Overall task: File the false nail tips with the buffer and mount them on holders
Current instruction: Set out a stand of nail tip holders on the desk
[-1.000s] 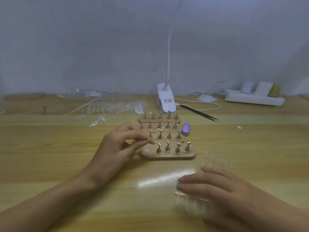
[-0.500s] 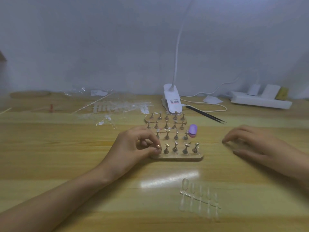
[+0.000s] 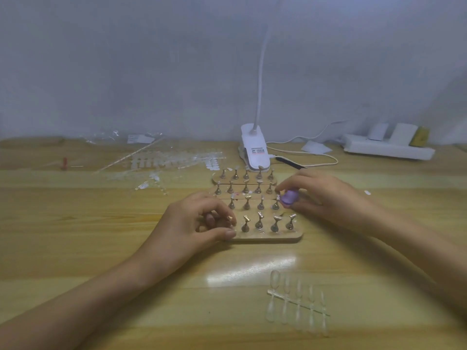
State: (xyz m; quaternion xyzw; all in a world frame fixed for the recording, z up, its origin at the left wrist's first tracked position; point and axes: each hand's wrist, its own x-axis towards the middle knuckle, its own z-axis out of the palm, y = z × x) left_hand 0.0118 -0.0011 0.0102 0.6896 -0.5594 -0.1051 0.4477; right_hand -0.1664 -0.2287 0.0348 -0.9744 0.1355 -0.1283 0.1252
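Head view, item list.

1. Buffer [image 3: 289,197]: small lilac block with rounded corners and a matte look, at the right edge of the stand's middle rows. Right hand [image 3: 323,195] grips it, fingertips over the top and thumb on the near side.
2. Nail-tip strip [image 3: 295,301]: clear, glossy plastic, several tips on a thin spine. It lies flat on the counter [image 3: 75,223], near and right of the stand. The spine runs left to right with a slight slant, and each tip's long axis runs near to far. It sits near and right of the left hand and near and slightly left of the right hand. Neither hand is clearly the closer, so the left is probably the one to fetch a tip.
3. Left hand [image 3: 202,221]: fingers curled at the stand's near-left corner. Whether they pinch a holder, a tip or nothing cannot be told.
4. Stand [image 3: 267,237]: pale wood slabs with rounded ends.
5. Holders [image 3: 275,223]: small metallic pegs with waisted stems and angled heads, upright in rows.
6. Far side: white clip lamp [image 3: 254,150], power strip [image 3: 386,149], loose clear tips [image 3: 177,160].
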